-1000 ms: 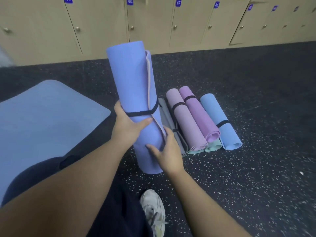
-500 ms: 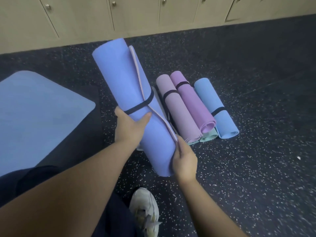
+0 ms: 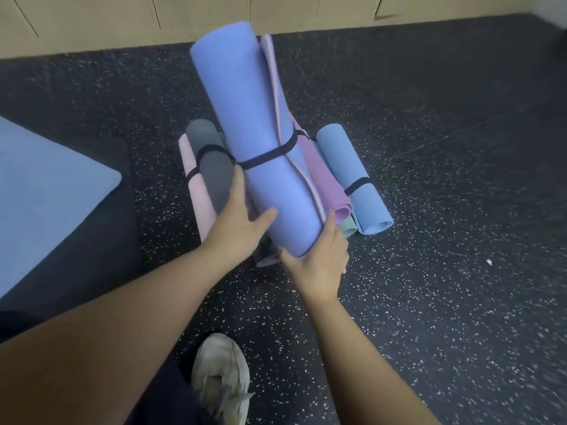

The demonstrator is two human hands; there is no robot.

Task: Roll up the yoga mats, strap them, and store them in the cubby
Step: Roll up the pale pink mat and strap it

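Tilted further over now, the blue roll (image 3: 260, 148) hangs above the pile (image 3: 352, 185) instead of standing by it, strap (image 3: 267, 154) on. Left hand (image 3: 239, 222) grips its side, right hand (image 3: 319, 265) cups the bottom end. So rolling and strapping look done here; one mat (image 3: 46, 194) lies flat, and nothing's in the lockers (image 3: 122, 23) yet.

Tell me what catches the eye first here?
A rolled periwinkle foam yoga mat with a black strap fills the centre, gripped near its lower end by the left hand and right hand. Behind it, more strapped rolled mats lie on the speckled black floor, including a light blue one.
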